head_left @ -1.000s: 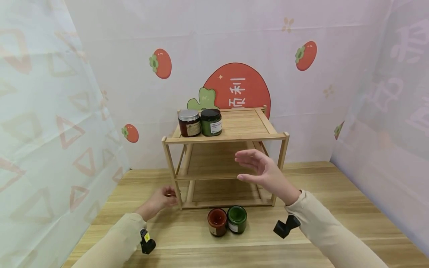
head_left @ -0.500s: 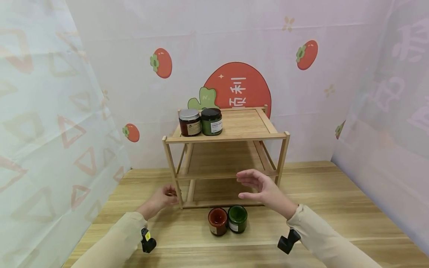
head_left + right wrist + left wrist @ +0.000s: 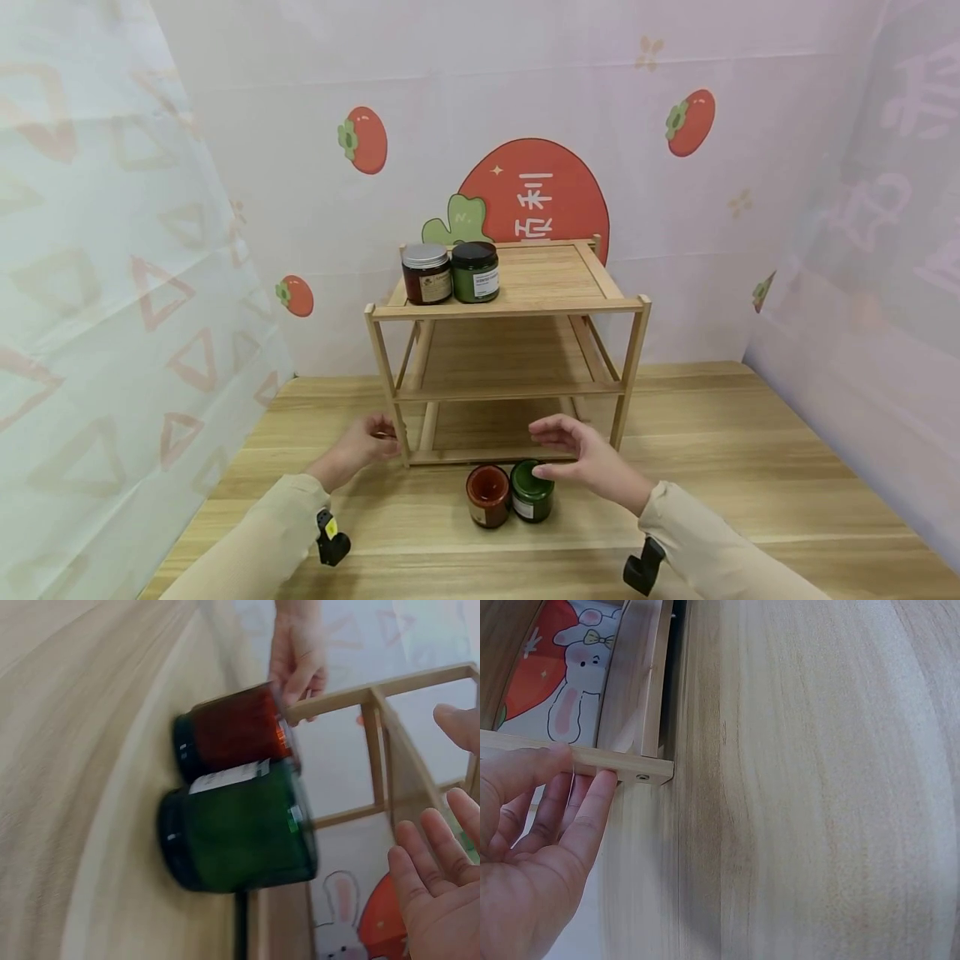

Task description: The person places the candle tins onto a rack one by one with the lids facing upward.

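Observation:
My left hand (image 3: 357,452) pinches the front left leg of a light wooden three-tier rack (image 3: 558,271); in the left wrist view, thumb and fingers lie on either side of that leg (image 3: 630,763). A red-brown glass jar (image 3: 487,500) and a green glass jar (image 3: 531,497) stand side by side before the rack. Both rest on dark lids, bases up, as the right wrist view shows with the green jar (image 3: 244,829). Just above and right of the green jar, my right hand (image 3: 592,467) hovers, fingers spread from the thumb, holding nothing.
On the rack's top shelf, at the left, a brown jar with a silver lid (image 3: 426,275) stands beside a green jar with a black lid (image 3: 476,273). A printed cloth (image 3: 637,208) hangs behind and at both sides of the wooden table (image 3: 720,442).
My right hand has come down from the height of the middle shelf to just above the front green jar. The left hand stays at the rack's leg. The jars have not moved.

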A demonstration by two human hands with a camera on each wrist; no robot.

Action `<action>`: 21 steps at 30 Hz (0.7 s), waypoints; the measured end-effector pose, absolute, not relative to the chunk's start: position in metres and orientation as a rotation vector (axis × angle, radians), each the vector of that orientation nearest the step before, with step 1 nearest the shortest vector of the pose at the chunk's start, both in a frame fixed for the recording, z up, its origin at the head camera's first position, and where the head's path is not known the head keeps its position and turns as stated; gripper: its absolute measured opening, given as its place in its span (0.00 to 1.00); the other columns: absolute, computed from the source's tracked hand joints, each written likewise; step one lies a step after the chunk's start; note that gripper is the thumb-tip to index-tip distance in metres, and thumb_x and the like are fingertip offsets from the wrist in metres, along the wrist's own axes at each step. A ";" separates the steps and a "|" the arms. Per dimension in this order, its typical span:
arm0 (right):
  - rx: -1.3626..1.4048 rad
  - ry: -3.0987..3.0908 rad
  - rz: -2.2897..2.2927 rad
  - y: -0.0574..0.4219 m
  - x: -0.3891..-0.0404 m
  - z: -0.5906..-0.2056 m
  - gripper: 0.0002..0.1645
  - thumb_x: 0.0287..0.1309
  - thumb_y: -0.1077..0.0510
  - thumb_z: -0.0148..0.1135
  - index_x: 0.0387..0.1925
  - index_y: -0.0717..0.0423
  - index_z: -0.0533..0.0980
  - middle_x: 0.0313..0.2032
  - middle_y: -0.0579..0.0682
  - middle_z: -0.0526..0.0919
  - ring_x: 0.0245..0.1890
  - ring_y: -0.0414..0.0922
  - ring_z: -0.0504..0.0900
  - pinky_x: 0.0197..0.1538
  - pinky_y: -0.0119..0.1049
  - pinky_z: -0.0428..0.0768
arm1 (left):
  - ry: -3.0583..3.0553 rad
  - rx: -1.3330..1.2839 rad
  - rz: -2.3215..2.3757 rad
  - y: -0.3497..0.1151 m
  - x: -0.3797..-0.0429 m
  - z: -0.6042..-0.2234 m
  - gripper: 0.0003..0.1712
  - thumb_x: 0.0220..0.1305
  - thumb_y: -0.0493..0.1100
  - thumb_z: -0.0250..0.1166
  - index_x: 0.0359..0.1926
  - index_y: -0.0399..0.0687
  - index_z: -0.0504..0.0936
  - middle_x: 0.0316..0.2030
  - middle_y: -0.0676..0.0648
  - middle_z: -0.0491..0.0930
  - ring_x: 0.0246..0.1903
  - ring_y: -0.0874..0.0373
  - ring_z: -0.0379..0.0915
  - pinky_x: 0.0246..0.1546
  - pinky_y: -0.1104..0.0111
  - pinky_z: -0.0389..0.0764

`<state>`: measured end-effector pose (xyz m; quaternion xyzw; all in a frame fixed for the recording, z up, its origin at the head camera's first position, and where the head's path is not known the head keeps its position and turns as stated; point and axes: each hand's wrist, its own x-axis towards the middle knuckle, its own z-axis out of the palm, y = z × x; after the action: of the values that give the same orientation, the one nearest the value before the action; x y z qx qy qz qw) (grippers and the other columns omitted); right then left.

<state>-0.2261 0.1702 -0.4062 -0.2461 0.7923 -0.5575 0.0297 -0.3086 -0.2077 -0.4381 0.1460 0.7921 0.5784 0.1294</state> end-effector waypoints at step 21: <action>-0.591 2.419 -1.610 0.176 -0.232 -0.438 0.42 0.48 0.52 0.75 0.60 0.66 0.67 0.60 0.65 0.72 0.62 0.61 0.70 0.66 0.58 0.66 | 2.287 0.398 1.709 -0.207 -0.309 -0.438 0.19 0.62 0.29 0.60 0.52 0.25 0.68 0.45 0.38 0.76 0.40 0.57 0.77 0.46 0.59 0.83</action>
<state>-0.2317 0.1760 -0.4379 -0.1985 0.8126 -0.5409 0.0882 -0.3090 -0.2068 -0.4384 0.1369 0.7868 0.5879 0.1290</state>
